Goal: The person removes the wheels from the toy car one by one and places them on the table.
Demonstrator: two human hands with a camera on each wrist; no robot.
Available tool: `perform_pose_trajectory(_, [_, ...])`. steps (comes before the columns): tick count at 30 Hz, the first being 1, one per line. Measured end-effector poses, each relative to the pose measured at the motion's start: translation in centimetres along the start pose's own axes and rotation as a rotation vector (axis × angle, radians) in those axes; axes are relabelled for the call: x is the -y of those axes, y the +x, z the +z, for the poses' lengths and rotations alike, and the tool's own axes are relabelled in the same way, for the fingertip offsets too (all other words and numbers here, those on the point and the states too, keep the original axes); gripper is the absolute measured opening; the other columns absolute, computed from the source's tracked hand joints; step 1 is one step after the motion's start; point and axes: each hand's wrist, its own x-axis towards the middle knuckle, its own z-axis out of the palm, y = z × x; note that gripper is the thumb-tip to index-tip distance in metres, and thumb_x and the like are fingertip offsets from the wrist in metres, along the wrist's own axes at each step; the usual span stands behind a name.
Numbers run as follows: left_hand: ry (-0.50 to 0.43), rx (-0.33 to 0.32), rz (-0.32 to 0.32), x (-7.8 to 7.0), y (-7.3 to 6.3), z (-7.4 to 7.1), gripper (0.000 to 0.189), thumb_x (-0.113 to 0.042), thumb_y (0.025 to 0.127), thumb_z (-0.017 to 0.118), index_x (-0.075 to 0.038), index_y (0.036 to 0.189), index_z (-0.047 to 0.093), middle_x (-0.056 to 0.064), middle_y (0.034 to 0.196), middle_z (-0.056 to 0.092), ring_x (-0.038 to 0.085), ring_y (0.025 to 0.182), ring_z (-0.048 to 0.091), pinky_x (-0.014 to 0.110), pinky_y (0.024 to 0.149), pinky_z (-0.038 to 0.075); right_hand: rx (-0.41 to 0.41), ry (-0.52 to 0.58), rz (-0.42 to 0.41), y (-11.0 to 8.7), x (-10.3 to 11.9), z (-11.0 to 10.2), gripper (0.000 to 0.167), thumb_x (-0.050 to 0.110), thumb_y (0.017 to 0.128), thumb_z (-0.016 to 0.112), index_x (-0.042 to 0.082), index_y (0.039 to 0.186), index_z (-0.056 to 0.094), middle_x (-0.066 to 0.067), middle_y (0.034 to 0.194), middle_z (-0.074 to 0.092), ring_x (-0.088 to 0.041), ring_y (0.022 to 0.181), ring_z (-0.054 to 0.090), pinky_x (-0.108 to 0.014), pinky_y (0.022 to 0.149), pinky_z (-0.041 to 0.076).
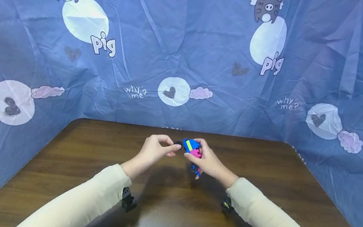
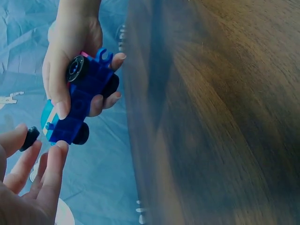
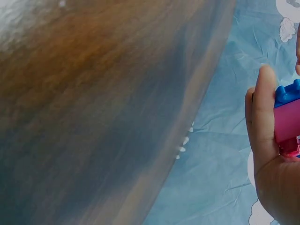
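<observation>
The head view showed a person's left hand and right hand close together above a brown wood-grain tabletop, toward its far edge. The left grip was narrow, pinching a small round black wheel between thumb and finger. The right grip was wrapped round a small blue and pink plastic toy car with a yellow-green stripe, holding it up just beside the wheel, with a gap between the two.

In the left wrist view, the car's blue underside faced the camera. Three black wheels sat on it, while a bare blue peg stuck out at the remaining corner, near the pinched wheel. A blue hook stood at the car's other end.

The right wrist view caught only part of the car, with fingers along its pink side. Cream sleeves covered both forearms, and a printed blue cloth hung behind the tabletop.
</observation>
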Motion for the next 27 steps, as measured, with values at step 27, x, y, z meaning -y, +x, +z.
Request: perform_pose_trajectory(27, [-0.323, 0.002, -0.099, 1.8, 1.4, -0.4, 0.023, 0.000, 0.086, 0.069, 0.012, 0.106, 0.065, 0.015, 0.089, 0.072, 0.011, 0.064, 0.067, 0.027, 0.066, 0.061, 0.060, -0.005, 0.030, -0.4, -1.1, -0.7, 0.063, 0.027, 0.095, 0.062, 0.009, 0.143, 0.024, -0.024, 0.096, 0.058, -0.024, 0.061, 0.062, -0.050, 0.044, 0.055])
